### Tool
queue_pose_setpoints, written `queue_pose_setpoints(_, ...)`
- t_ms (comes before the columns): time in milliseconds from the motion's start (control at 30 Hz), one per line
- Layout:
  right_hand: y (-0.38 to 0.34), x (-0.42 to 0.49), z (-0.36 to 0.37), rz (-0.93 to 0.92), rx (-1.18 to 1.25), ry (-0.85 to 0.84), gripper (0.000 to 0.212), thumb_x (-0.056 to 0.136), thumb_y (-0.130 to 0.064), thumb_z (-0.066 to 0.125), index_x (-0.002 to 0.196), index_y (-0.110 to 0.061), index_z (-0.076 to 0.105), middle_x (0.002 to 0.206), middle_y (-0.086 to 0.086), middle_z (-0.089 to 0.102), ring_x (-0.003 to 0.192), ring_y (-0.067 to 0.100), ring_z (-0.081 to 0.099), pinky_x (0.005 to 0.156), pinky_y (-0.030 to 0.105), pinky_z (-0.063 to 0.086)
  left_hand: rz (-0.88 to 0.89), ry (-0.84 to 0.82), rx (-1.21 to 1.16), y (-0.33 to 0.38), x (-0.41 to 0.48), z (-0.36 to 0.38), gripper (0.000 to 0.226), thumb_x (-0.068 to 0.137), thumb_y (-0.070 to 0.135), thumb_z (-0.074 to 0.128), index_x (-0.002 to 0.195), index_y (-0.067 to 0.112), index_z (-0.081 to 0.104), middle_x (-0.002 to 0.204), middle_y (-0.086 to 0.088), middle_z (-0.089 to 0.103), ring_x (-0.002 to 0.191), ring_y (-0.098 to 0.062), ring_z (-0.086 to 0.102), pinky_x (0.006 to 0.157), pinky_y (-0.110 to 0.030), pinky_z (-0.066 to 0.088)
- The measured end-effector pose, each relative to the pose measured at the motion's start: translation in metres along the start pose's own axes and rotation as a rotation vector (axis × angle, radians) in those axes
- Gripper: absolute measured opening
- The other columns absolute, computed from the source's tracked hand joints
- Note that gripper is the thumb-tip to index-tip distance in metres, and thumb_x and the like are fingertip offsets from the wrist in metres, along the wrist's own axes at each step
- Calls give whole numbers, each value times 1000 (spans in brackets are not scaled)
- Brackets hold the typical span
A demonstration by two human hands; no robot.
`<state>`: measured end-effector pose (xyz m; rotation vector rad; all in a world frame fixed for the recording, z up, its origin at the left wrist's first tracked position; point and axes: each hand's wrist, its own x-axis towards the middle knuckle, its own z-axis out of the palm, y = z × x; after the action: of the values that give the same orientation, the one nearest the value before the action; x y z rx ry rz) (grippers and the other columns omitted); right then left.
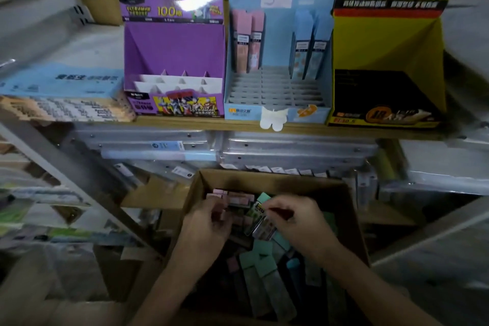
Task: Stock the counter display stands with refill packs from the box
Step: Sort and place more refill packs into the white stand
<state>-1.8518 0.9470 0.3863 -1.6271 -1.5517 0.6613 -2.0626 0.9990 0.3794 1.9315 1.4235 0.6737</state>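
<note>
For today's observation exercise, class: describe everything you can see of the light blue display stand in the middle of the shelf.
The light blue display stand is printed cardboard, standing upright on the wooden shelf between a purple stand and a yellow stand. Its tall back panel shows a white cartoon animal. A grey grid of slots fills its base, mostly vacant. Pink packs stand upright at the back left, blue packs at the back right. A white paper shape hangs off its front lip. Neither hand touches it.

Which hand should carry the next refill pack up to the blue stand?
Probably the right hand: it seems to hold a clear pack over the box, below the blue stand, whose slots are mostly empty. The left hand sits among pink packs.
</note>
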Motion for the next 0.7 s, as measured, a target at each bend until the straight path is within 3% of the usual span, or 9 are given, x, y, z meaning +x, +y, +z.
queue_pose_setpoints(133, 23, 0, 24, 54, -36, -82, 11, 86, -6, 72, 88, -15, 78, 80, -18, 68, 85, 1, 63, 76, 20, 52, -224, -65, -72, -28, -8, 21, 26, 82, 19, 74, 96, 35, 59, 81, 20, 64, 70, 19, 55, 60, -1, 41)
queue_pose_setpoints(200, 32, 2, 36, 29, -64, -89, 11, 84, -3, 73, 84, -13, 78, 70, -27, 61, 81, -11, 59, 70, 5, 43, -298, -87, -73, -39, -9, 29, 29, 80, 27, 77, 94, 37, 53, 79, 20, 62, 66, 17, 53, 54, -3, 39)
queue_pose_setpoints(267, 38, 6, 47, 35, -94, -128, 11, 85, -5, 73, 90, -12, 79, 76, -26, 63, 81, -18, 55, 69, 0, 39, -385, -98, -128, -49, -9, 35, 35, 76, 34, 81, 96, 32, 52, 84, 17, 65, 70, 11, 58, 52, -6, 40)
queue_pose_setpoints(333, 43, 13, 56, 56, -82, -166, 12, 86, -6, 71, 94, -12, 78, 89, -12, 72, 82, -9, 60, 74, 10, 47, -456, -98, -231, -55, -10, 40, 39, 72, 26, 85, 98, 26, 55, 89, 10, 70, 77, 4, 67, 62, -14, 52)
queue_pose_setpoints(400, 47, 21, 62, 73, -71, -206, 12, 86, -5, 69, 91, -13, 77, 93, -3, 75, 86, 4, 65, 80, 24, 54, -494, -90, -334, -59, -9, 46, 44, 69, 15, 85, 103, 14, 58, 96, -4, 73, 91, -18, 72, 81, -43, 60)
queue_pose_setpoints(433, 48, 24, 65, 70, -79, -226, 13, 87, -6, 67, 90, -14, 76, 93, -3, 74, 88, 8, 66, 81, 27, 54, -513, -64, -368, -58, -9, 48, 45, 68, 12, 84, 103, 12, 57, 98, -8, 72, 91, -22, 71, 83, -48, 59)
queue_pose_setpoints(567, 52, 40, 72, 75, -109, -215, 14, 88, -8, 67, 98, -14, 75, 104, -1, 70, 97, 8, 62, 86, 22, 49, -587, 33, -486, -50, -10, 51, 40, 73, 4, 81, 100, 16, 54, 99, -10, 71, 88, -19, 70, 77, -42, 60)
queue_pose_setpoints(700, 53, 59, 78, 36, -234, -254, 31, 91, -19, 65, 122, -19, 67, 119, 4, 65, 109, 19, 60, 91, 35, 53, -612, 100, -641, -43, -12, 57, 34, 81, -11, 72, 94, 13, 52, 94, -11, 68, 73, -10, 72, 53, -22, 55)
